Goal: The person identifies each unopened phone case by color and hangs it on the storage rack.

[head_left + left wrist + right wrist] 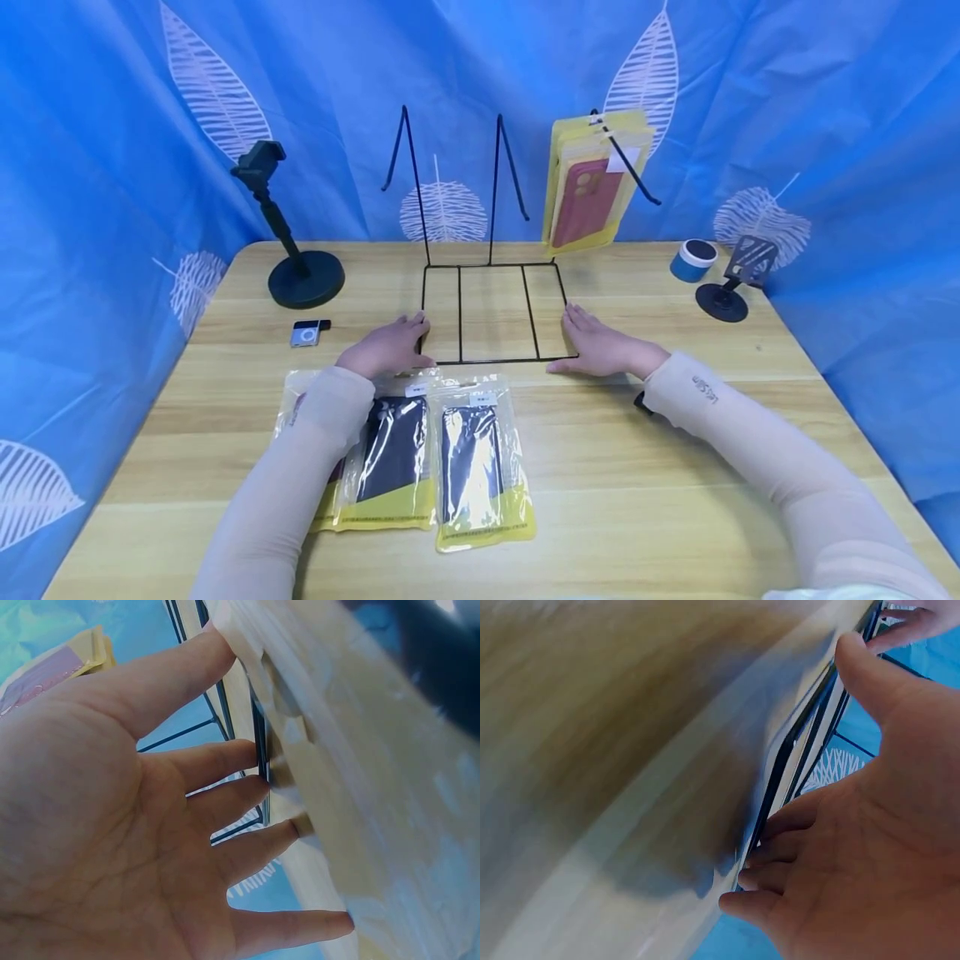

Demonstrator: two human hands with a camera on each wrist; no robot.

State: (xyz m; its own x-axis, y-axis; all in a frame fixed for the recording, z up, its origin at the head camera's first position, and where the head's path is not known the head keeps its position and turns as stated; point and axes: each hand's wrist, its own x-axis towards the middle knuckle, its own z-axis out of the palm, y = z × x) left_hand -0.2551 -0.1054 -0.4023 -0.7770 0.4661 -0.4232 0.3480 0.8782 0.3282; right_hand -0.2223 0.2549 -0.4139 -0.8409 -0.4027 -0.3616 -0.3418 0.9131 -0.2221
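Note:
A black wire display rack (492, 362) stands on the wooden table, its base flat and its prongs rising at the back. My left hand (387, 345) touches the left side of the base, fingers extended and thumb by the front corner. At the right side, my right hand (604, 344) lies against the frame, its thumb along the front wire. A packaged red phone case (588, 200) hangs on the right prong, in front of other yellow-edged packets. Flat near my left forearm lie clear-and-yellow packets with dark contents (471, 462), one partly under the sleeve.
At the back left stands a black phone stand (307, 280), with a small silver device (305, 335) in front of it. A blue round speaker-like object (693, 260) and a small black folding stand (722, 302) are at the back right. Blue curtain (337, 67) surrounds the table.

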